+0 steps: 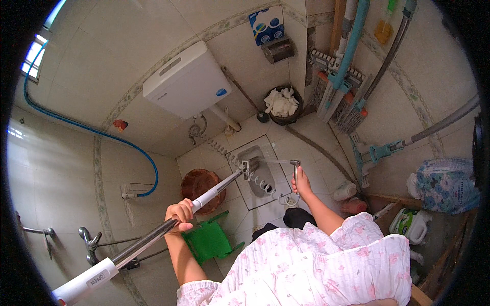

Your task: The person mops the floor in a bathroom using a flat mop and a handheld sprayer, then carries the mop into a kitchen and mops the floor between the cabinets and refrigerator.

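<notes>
My left hand grips the metal pole of a mop with a white handle end. The mop's head is down over the squat toilet set in the floor. In my right hand is a metal handheld sprayer, and a stream of water shoots from it leftward to the mop head. A white coiled hose runs from the sprayer, past the mop head, toward a valve on the wall.
A brown basin and green plastic stool stand to the left. The cistern hangs ahead, near a bin of used paper. Several mops lean at the back right. Bottles and a wooden shelf are at right.
</notes>
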### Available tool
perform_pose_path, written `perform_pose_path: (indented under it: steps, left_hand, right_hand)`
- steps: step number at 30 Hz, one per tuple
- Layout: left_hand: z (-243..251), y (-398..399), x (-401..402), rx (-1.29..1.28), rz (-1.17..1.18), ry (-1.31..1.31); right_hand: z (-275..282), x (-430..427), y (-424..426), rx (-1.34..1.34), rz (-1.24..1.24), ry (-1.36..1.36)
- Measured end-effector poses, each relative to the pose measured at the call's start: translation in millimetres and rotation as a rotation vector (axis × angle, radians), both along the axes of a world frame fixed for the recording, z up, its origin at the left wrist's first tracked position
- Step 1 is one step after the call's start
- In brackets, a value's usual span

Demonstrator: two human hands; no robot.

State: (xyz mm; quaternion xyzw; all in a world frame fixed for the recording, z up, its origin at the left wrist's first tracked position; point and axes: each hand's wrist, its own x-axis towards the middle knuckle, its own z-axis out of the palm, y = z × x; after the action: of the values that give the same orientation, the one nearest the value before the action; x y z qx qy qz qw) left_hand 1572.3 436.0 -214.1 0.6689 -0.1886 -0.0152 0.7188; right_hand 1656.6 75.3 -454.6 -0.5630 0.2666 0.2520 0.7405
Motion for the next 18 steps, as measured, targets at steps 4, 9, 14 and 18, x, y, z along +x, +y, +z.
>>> perform_pose_path:
  steps: [4,9,14,18]
  left_hand:
    - [1.3,1.9,-1.9,-0.007,0.01,0.006]
    - [0.9,-7.7,-8.3,-0.047,0.222,0.048]
    - [0.7,-20.1,-9.7,-0.062,0.366,0.054]
    - [1.9,-30.2,-11.3,-0.078,0.517,0.038]
  right_hand:
    - [-2.4,-3.4,0.7,0.009,0.003,-0.009]
    - [5.8,-15.9,-4.0,0.04,0.056,0.001]
    - [-2.3,-37.4,-18.6,0.04,0.079,-0.027]
    - [-4.5,-46.2,-26.5,0.071,0.091,-0.007]
